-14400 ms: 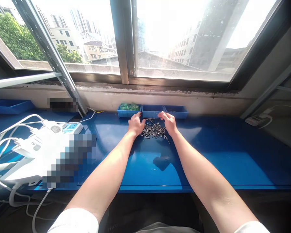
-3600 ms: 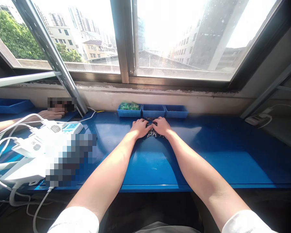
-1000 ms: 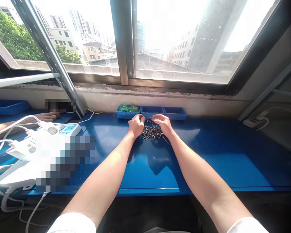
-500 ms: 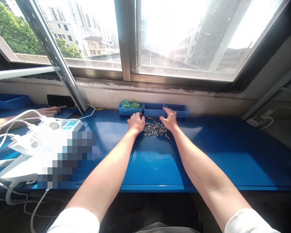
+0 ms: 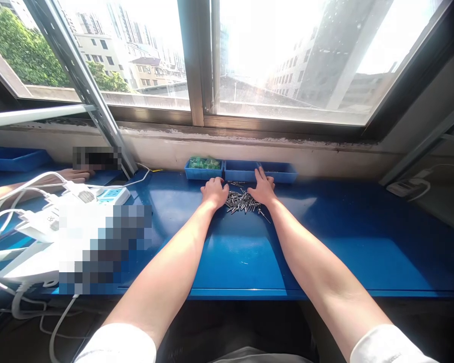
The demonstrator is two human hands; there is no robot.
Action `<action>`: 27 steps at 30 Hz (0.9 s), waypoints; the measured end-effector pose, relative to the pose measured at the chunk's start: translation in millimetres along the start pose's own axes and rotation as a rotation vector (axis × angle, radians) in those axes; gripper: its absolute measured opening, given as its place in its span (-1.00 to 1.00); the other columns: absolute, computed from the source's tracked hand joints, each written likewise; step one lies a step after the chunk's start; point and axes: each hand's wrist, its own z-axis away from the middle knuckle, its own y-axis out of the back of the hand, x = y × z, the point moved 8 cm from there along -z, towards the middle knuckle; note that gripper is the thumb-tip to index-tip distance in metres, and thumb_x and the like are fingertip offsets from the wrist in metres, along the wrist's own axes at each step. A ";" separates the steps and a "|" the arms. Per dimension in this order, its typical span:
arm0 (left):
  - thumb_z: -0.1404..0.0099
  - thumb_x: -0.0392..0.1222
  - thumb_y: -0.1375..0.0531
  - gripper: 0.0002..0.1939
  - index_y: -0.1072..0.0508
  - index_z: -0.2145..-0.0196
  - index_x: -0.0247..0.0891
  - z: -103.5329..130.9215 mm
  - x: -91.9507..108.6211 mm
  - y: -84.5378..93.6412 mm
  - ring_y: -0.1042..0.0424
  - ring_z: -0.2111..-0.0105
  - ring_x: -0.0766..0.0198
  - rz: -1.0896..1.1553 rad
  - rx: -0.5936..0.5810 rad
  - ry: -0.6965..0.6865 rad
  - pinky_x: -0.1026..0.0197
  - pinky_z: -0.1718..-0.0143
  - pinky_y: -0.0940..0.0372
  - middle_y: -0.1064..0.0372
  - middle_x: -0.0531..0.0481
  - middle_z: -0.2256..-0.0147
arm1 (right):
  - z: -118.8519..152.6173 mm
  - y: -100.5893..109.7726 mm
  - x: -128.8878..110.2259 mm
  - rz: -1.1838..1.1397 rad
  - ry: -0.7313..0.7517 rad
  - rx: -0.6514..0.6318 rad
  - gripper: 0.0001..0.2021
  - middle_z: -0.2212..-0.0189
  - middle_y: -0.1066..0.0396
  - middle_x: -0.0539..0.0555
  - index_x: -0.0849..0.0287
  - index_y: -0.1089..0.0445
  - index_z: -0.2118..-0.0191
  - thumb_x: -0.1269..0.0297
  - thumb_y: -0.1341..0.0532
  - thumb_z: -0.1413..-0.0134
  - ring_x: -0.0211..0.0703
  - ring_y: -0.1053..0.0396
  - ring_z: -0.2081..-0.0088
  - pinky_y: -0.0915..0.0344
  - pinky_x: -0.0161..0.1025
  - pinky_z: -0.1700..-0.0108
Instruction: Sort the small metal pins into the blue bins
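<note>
Progress, judged from the layout: work is mid-way at best. The bulk of the loose metal pins (image 5: 244, 202) (probably blind rivets, too small to confirm) is heaped on the blue bench (image 5: 325, 242), between the hands and just in front of the bins. A few pins (image 5: 235, 183) are laid apart from the heap, nearer the middle bin (image 5: 240, 173). Something small seems to be held in the right bin (image 5: 285, 177); the amount can't be made out. The left bin (image 5: 203, 175) is filled with green pieces (image 5: 204, 163) and is not being touched. The main heap looks left to be dealt with.

Grip: the right hand (image 5: 263, 188) is reached up to the joint of the middle and right bins, fingers extended, thumb spread wide toward the heap; nothing is seen held. The left hand (image 5: 214, 192) is placed at the heap's left edge, fingers bent down in front of the left bin; whether a pin is pinched there can't be seen.

Delta: 3.6 s ago both hands were closed in over the heap; now they are parted and the heap is exposed. Against 1.0 s ago, the right hand has been moved forward to the bins. No clear drop in heap size is shown.
</note>
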 end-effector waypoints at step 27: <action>-0.16 0.14 -0.05 -0.46 -0.33 -0.02 -0.16 26.2 37.0 -11.3 -0.17 -0.10 0.00 -0.083 -0.227 -0.370 0.01 -0.12 -0.01 -0.26 -0.13 -0.05 | 18.0 -10.4 -42.5 -0.173 0.315 -0.119 -0.82 0.29 -0.39 0.12 0.14 -0.48 0.29 0.28 -0.16 -0.02 -0.08 -0.32 0.18 -0.23 -0.17 0.09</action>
